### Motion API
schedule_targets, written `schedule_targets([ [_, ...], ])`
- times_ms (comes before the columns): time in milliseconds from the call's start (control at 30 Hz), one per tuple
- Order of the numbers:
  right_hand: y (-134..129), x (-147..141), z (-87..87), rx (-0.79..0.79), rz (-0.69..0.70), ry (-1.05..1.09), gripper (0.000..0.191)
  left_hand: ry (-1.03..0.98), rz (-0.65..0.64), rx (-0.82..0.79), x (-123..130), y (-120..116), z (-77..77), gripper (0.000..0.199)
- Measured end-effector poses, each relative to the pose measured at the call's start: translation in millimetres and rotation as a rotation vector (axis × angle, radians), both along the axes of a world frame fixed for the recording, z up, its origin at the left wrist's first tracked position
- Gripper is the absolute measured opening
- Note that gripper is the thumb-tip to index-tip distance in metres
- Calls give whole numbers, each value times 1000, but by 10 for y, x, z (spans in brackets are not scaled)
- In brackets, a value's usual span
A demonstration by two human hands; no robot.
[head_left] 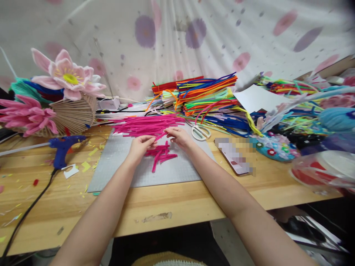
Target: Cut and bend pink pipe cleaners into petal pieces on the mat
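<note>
Between my two hands runs a short magenta pipe cleaner [160, 136], pinched at one end by my left hand [143, 145] and at the other by my right hand [179, 137]. Just below them, several short folded magenta pipe cleaners [162, 155] lie in a loose heap on the grey cutting mat [116, 159]. Behind my hands a pile of long magenta pipe cleaners [146, 123] stretches across the mat's far edge. White-handled scissors [200, 133] rest to the right of my right hand.
At left are a blue glue gun [62, 147] with its cord and pink fuzzy flowers [69, 75]. Bundles of coloured pipe cleaners [208, 92] line the back. A phone [233, 157], a flower-covered blue piece [277, 147] and a plastic-wrapped tub [324, 170] stand at right.
</note>
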State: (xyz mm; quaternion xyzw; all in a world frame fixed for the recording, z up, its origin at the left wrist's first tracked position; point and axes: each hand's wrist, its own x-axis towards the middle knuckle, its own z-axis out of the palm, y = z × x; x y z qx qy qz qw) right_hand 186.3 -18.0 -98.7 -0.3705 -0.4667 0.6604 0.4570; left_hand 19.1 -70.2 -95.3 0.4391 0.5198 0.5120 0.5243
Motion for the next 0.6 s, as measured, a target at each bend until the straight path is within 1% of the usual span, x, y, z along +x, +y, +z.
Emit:
schedule_targets([
  [67, -1, 23, -33, 89, 45, -183, 23, 191, 48, 51, -103, 64, -49, 39],
  [100, -6, 27, -47, 130, 77, -254, 24, 334, 78, 76, -148, 91, -72, 36],
  [200, -29, 12, -77, 248, 193, -388, 28, 871, 200, 140, -237, 151, -113, 28],
  [233, -32, 4, -83, 287, 206, -429, 30, 1025, 233, 153, -251, 165, -118, 27],
  [267, -31, -2, -88, 317, 190, -475, 35, 1143, 251, 155, -260, 176, -121, 26],
  [300, -24, -6, -95, 340, 143, -523, 40, 1222, 256, 143, -263, 185, -124, 26],
  [367, 4, -4, -116, 372, -8, -614, 49, 1298, 242, 100, -264, 197, -129, 25],
  [400, 21, 1, -130, 391, -86, -653, 50, 1310, 232, 80, -262, 199, -132, 25],
  [500, 58, 20, -176, 507, -268, -749, 45, 1308, 227, 90, -254, 195, -140, 31],
  [567, 60, 24, -201, 589, -336, -800, 39, 1321, 229, 111, -243, 190, -146, 34],
  [600, 55, 23, -211, 619, -363, -820, 36, 1339, 228, 114, -237, 189, -150, 32],
])
